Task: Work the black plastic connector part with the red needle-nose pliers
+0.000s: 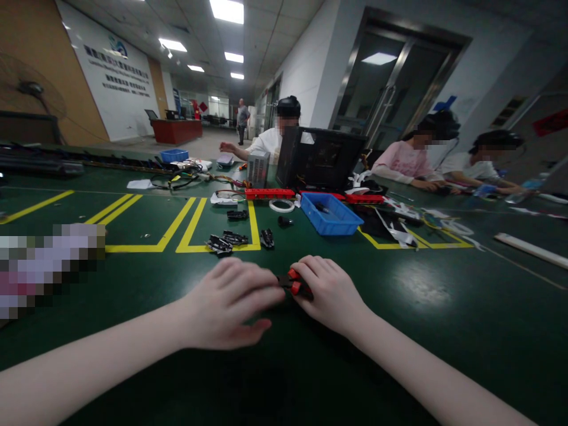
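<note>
Pliers (294, 289) in the grasp of the right hand (327, 290), at its nine o'clock, slack left hand (235, 305) beyond

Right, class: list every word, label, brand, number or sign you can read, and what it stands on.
Nothing reads clearly enough to quote.
White wall panel: several lines of lettering and a logo, too blurred.
Red-handled pliers in the right hand: no lettering visible.
Nearer blue tray: none visible.

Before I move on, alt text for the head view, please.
A person's right grip holds red-handled pliers, with the left grip close by, over a green table. Beyond lie small black parts and a blue bin.
</note>
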Available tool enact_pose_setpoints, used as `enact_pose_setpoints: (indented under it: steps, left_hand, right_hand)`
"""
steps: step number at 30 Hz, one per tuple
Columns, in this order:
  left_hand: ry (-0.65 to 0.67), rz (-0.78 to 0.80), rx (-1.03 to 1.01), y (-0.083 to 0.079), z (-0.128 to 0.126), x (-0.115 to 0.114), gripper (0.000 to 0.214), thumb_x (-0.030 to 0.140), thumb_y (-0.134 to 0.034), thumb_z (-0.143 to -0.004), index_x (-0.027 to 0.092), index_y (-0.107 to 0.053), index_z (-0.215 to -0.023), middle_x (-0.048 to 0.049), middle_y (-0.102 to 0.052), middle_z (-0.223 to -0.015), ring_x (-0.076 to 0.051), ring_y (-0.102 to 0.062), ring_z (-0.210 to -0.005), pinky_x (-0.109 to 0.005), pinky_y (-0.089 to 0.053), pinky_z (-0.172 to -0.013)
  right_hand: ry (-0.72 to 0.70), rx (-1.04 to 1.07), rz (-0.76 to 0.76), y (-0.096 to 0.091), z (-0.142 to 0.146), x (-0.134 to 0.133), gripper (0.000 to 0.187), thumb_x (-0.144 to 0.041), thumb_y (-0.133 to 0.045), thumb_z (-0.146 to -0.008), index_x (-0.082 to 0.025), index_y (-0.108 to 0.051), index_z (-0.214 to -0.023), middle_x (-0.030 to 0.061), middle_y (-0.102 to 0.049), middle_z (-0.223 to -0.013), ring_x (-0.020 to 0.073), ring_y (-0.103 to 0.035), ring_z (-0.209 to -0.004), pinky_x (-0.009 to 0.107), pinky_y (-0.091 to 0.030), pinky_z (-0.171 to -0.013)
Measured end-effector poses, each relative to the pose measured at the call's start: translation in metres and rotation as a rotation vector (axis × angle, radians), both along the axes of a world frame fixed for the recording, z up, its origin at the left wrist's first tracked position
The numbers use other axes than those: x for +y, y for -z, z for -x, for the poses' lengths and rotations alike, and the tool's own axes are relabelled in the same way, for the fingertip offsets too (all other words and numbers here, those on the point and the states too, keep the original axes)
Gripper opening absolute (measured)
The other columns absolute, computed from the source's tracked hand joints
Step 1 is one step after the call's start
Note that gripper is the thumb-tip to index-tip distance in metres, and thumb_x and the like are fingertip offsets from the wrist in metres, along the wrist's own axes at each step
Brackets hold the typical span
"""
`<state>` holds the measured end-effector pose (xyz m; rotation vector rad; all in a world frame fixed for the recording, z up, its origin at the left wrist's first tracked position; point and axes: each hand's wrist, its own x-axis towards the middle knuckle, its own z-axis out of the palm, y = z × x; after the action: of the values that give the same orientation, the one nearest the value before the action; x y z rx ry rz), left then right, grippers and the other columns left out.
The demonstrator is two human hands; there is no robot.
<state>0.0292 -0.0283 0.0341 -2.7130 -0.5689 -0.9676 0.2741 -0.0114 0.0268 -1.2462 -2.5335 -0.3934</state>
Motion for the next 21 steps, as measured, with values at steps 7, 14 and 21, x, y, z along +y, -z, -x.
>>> enact_pose_setpoints:
  steps: [7,14,21]
  left_hand:
    - [0.243,-0.349,0.292,-0.036,-0.040,-0.021,0.023,0.019,-0.049,-0.097,0.025,-0.064,-0.114,-0.0034,-0.062,-0.121,-0.020,-0.057,-0.106,-0.031,-0.048,-0.086]
    - [0.074,-0.404,0.263,-0.042,-0.018,0.009,0.019,0.016,-0.045,-0.099,0.022,-0.060,-0.109,-0.0008,-0.068,-0.095,-0.016,-0.058,-0.084,-0.030,-0.047,-0.076]
    - [0.073,-0.145,0.196,-0.038,-0.025,0.001,0.029,0.022,-0.051,-0.092,0.014,-0.054,-0.120,-0.0103,-0.064,-0.113,-0.023,-0.058,-0.099,-0.034,-0.048,-0.084]
  right_hand:
    - [-0.142,-0.199,-0.025,-0.036,0.055,-0.002,0.013,-0.018,-0.048,-0.093,-0.018,-0.060,-0.099,0.0072,-0.063,-0.099,0.0205,-0.055,-0.086,0.034,-0.037,-0.072]
    - [0.058,-0.063,0.087,-0.057,0.063,0.007,0.009,-0.018,-0.055,-0.090,-0.018,-0.058,-0.098,0.0071,-0.062,-0.101,0.0204,-0.055,-0.087,0.032,-0.038,-0.070]
    - [0.170,-0.165,0.064,-0.051,0.067,0.015,0.015,-0.015,-0.044,-0.094,-0.018,-0.058,-0.100,0.0093,-0.062,-0.102,0.0232,-0.056,-0.089,0.034,-0.039,-0.068]
